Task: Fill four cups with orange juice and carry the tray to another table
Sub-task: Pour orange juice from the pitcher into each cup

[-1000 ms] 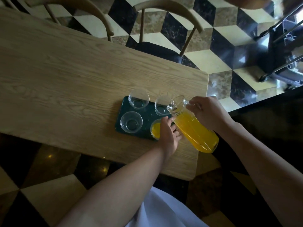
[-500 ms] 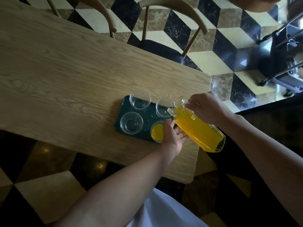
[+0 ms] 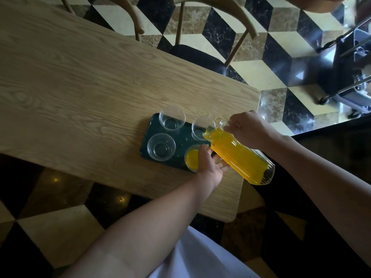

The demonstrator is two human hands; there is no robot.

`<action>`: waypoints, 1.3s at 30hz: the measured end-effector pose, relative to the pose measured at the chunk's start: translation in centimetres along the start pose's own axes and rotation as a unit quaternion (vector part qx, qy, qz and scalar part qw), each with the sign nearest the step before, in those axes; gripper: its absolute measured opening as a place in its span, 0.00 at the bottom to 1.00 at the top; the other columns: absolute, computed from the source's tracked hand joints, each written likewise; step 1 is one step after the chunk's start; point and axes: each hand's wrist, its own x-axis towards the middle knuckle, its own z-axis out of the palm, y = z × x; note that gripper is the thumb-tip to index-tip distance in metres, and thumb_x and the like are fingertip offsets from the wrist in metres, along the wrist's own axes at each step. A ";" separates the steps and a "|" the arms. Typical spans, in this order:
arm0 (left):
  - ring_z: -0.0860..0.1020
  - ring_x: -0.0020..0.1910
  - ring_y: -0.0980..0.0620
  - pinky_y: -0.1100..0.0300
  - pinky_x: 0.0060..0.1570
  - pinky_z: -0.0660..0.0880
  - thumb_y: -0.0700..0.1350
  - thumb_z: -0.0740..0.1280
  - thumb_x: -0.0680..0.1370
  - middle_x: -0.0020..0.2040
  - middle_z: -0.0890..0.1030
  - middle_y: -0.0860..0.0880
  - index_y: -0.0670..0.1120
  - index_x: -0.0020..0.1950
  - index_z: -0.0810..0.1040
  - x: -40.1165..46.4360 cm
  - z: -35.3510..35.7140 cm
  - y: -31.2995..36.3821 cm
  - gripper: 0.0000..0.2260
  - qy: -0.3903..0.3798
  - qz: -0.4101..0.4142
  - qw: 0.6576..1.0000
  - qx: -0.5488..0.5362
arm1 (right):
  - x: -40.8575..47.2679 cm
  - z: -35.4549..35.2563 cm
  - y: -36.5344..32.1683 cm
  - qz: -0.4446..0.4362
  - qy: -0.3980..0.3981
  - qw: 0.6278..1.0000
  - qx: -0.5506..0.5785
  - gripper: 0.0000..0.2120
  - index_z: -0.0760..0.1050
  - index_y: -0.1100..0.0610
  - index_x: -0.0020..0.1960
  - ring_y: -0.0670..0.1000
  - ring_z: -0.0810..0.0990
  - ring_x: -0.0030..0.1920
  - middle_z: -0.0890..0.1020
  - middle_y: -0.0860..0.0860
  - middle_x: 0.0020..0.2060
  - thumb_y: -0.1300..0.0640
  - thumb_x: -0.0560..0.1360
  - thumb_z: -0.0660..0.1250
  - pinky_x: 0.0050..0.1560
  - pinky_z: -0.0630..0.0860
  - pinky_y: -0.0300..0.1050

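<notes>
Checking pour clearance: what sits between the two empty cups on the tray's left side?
Nothing: the head view shows only bare dark tray between the far-left empty cup and the near-left empty cup.

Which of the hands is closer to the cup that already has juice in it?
Left. The left hand rests against the filled cup; the right hand is farther back, tilting the pitcher.

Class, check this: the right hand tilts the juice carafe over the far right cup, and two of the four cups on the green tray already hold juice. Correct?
Not quite. The head view shows only one filled cup, beside the left hand. The right hand does tilt the carafe over the far right cup on the green tray.
</notes>
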 end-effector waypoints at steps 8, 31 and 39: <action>0.67 0.73 0.34 0.36 0.72 0.61 0.57 0.53 0.81 0.74 0.69 0.36 0.47 0.79 0.61 -0.2 0.1 0.2 0.28 -0.015 -0.015 1.000 -0.004 | 0.3 -0.1 0.1 0.005 -0.004 1.000 -0.001 0.20 0.71 0.57 0.31 0.63 0.79 0.33 0.77 0.57 0.30 0.51 0.78 0.70 0.35 0.78 0.57; 0.69 0.71 0.34 0.37 0.69 0.63 0.56 0.52 0.81 0.72 0.71 0.37 0.48 0.78 0.65 -0.6 1.1 0.8 0.26 -0.014 -0.038 0.999 -0.032 | 1.2 -1.1 -0.7 0.004 -0.017 0.999 -0.033 0.17 0.77 0.62 0.36 0.59 0.78 0.34 0.78 0.57 0.32 0.52 0.78 0.70 0.35 0.77 0.52; 0.69 0.71 0.34 0.36 0.70 0.63 0.55 0.53 0.81 0.64 0.74 0.38 0.48 0.76 0.66 -0.7 1.3 0.6 0.25 -0.027 -0.039 0.998 -0.032 | 1.0 -1.5 -0.6 0.003 -0.019 0.999 -0.039 0.21 0.68 0.52 0.30 0.59 0.78 0.34 0.76 0.55 0.31 0.50 0.79 0.70 0.37 0.78 0.53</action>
